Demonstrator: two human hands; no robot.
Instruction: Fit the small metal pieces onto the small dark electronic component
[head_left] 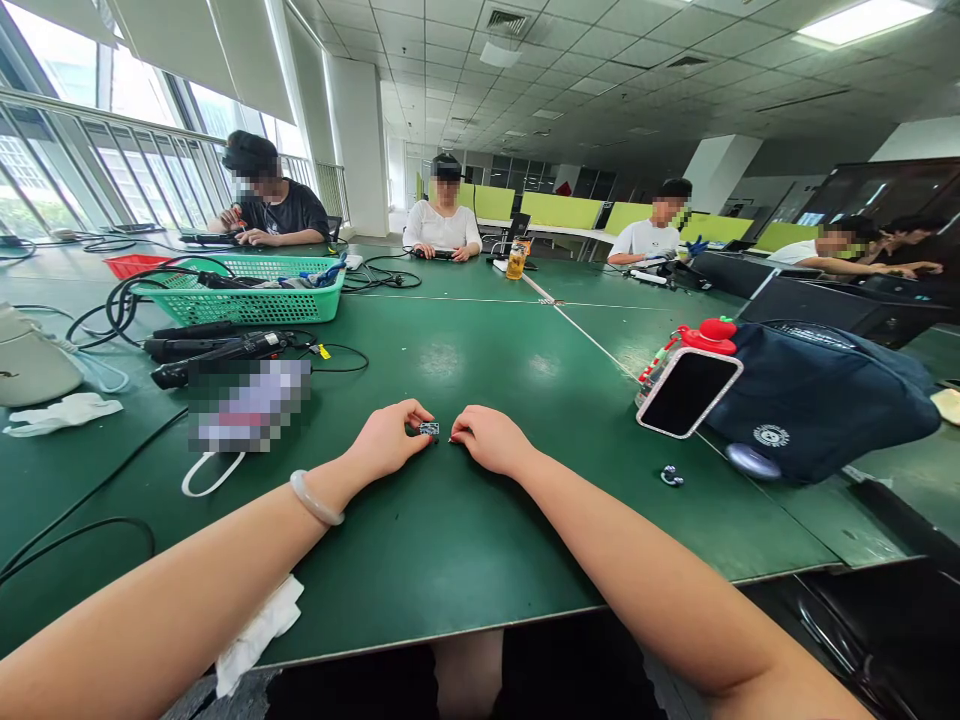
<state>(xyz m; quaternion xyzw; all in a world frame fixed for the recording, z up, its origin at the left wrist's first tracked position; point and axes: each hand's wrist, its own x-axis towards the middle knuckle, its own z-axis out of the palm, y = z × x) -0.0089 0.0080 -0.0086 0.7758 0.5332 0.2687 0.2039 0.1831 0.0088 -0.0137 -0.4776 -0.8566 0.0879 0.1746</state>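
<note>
Between the thumb and fingers of my left hand (391,437) is a small dark block with white markings (429,429), too small to name further. My left wrist wears a pale bangle (315,498). Close by on the right, my right hand (487,438) is pinched, with a tiny dark piece (452,440) showing at its fingertips; its kind cannot be made out. A narrow gap separates the two hands, which are low over the green table (480,540).
To the left lie a teal basket (300,307) of cables, black tools (225,355) and a blurred pouch (251,405). Rightward are a phone (690,393), a navy bag (832,400) and a small dark-and-white item (672,476). Several people sit around the table. Tissue (259,635) lies by my left forearm.
</note>
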